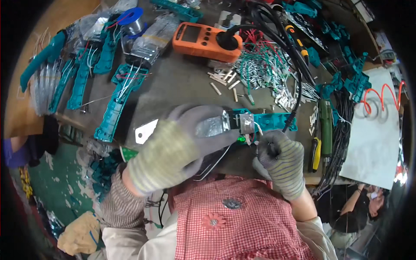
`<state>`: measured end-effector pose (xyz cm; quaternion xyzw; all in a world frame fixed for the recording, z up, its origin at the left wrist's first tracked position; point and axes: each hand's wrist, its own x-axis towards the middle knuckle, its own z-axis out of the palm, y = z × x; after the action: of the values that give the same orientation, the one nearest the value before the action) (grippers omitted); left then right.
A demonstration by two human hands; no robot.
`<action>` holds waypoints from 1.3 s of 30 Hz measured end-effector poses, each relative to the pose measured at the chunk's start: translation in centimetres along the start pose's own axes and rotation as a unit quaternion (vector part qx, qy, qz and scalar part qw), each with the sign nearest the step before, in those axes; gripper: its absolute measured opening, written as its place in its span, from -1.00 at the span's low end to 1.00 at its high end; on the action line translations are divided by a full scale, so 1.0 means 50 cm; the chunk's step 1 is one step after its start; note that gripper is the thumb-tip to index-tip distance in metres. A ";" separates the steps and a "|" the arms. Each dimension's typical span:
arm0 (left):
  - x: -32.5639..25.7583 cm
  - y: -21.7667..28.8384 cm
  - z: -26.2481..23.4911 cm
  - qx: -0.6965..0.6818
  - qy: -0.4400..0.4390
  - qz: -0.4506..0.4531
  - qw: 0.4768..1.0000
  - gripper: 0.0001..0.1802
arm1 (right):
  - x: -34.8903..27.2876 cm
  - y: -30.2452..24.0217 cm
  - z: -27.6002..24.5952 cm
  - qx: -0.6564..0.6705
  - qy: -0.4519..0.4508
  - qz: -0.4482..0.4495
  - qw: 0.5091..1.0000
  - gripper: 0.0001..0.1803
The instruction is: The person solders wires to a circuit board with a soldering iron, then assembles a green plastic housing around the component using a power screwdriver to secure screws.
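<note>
Just below the middle of the frame, the left hand [182, 147] has its grip around a shiny silver piece [211, 127], thumb along the lower side and fingers over the top. A teal casing [277, 122] lies directly to the right of this grip, lengthwise across the counter [160, 91], with a small grey metal part [247, 124] at its left section. The right hand [282, 160] is just below the casing, its grip narrow with the fingers bunched; I cannot tell whether it pinches anything. A short white wire [258, 127] comes down from the casing close to those fingertips.

Both hands wear grey and yellowish gloves. The left one reaches in from the lower left, back of the hand upward and slightly blurred; the right one comes up from the lower right, wrist bent inward.

A thick black cable [298, 89] drops from the top of the frame and crosses the casing's right end, and the left hand covers much of the silver piece. Above the casing are small pale tubes and a heap of metal parts [266, 65] with green and red wires, then an orange meter [207, 41]. To the right lie a yellow-and-black tool [316, 154] and a green tool [325, 125]. More teal casings [115, 110] and a blue spool [130, 16] sit at upper left.
</note>
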<state>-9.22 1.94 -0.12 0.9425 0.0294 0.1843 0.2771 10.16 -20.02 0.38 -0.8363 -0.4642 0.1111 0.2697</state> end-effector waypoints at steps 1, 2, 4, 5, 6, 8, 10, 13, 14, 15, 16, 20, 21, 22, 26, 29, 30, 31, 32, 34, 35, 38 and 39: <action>0.026 0.002 0.016 -0.007 -0.027 0.006 1.000 -0.29 | -0.003 0.006 0.002 -0.002 -0.003 0.003 1.000 -0.83; 0.040 0.004 0.030 -0.014 -0.053 0.011 0.998 -0.23 | -0.004 0.014 0.006 -0.036 0.006 -0.011 0.999 -0.81; 0.055 0.002 0.052 0.012 -0.073 0.015 0.997 -0.21 | -0.002 0.024 0.017 -0.044 0.028 -0.024 0.998 -0.82; 0.063 0.000 0.062 0.036 -0.088 0.016 0.995 -0.18 | -0.001 0.031 0.023 -0.055 0.047 -0.041 0.997 -0.82; 0.068 0.003 0.072 0.013 -0.087 0.000 0.996 -0.25 | -0.002 0.043 0.033 -0.106 0.069 -0.061 0.990 -0.82; 0.070 -0.003 0.077 0.014 -0.080 0.011 0.997 -0.28 | -0.004 0.054 0.042 -0.106 0.067 -0.052 0.991 -0.83; 0.071 -0.009 0.083 0.016 -0.070 0.017 0.997 -0.32 | -0.003 0.055 0.043 -0.106 0.063 -0.048 0.991 -0.84; 0.072 -0.013 0.087 0.041 -0.035 0.035 0.998 -0.56 | 0.000 0.044 0.030 -0.047 0.029 -0.054 0.997 -0.86; 0.075 -0.012 0.086 0.049 -0.037 0.034 0.998 -0.57 | -0.006 0.044 0.025 0.008 -0.008 -0.008 1.000 -0.83; 0.077 -0.010 0.085 0.057 -0.040 0.033 0.997 -0.57 | -0.008 0.044 0.016 0.064 -0.045 0.039 0.996 -0.78; 0.078 -0.010 0.090 0.058 -0.039 0.033 0.997 -0.57 | -0.004 0.045 -0.006 0.063 -0.045 0.037 0.996 -0.78; 0.087 0.004 0.080 0.021 -0.064 0.010 0.998 -0.44 | 0.046 -0.004 -0.120 0.145 -0.073 -0.047 0.986 -0.69; 0.087 0.008 0.077 0.021 -0.068 0.005 0.997 -0.45 | 0.074 -0.020 -0.138 0.091 0.024 -0.109 0.990 -0.68; 0.083 0.008 0.078 0.046 -0.084 0.002 0.995 -0.47 | 0.122 -0.026 -0.127 0.098 0.150 -0.187 0.966 -0.63; 0.078 0.014 0.072 0.041 -0.063 0.008 0.997 -0.47 | 0.349 -0.100 -0.131 -0.195 0.222 -0.365 0.883 -0.68; 0.097 0.023 0.077 0.054 -0.058 0.035 0.996 -0.47 | 0.489 -0.062 -0.124 -0.132 -0.123 -0.336 0.924 -0.70; 0.106 0.021 0.081 0.054 -0.063 0.044 0.996 -0.47 | 0.524 -0.025 -0.108 -0.134 -0.094 -0.311 0.936 -0.69; 0.110 0.021 0.081 0.061 -0.068 0.042 0.995 -0.47 | 0.539 -0.016 -0.105 -0.134 -0.068 -0.292 0.944 -0.68; 0.095 0.017 0.080 0.070 -0.072 0.020 0.995 -0.48 | 0.520 -0.044 -0.110 -0.126 -0.075 -0.303 0.942 -0.68; 0.066 0.014 0.071 0.091 -0.075 0.006 0.993 -0.49 | 0.387 -0.132 -0.222 -0.066 0.041 -0.325 0.942 -0.66; 0.077 0.019 0.073 0.100 -0.080 0.029 0.991 -0.50 | 0.337 -0.127 -0.284 -0.055 0.110 -0.316 0.941 -0.65; 0.053 0.026 0.064 0.089 -0.105 0.020 0.990 -0.51 | 0.295 0.025 -0.357 -0.018 0.186 -0.169 0.968 -0.54; 0.050 0.022 0.068 0.081 -0.114 0.022 0.990 -0.51 | 0.273 0.101 -0.361 0.010 0.205 -0.098 0.974 -0.56</action>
<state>-5.72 -0.34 -1.35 0.9771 -0.0085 0.0786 0.1977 29.09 -17.01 13.46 -0.7888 -0.4777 -0.0854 0.3773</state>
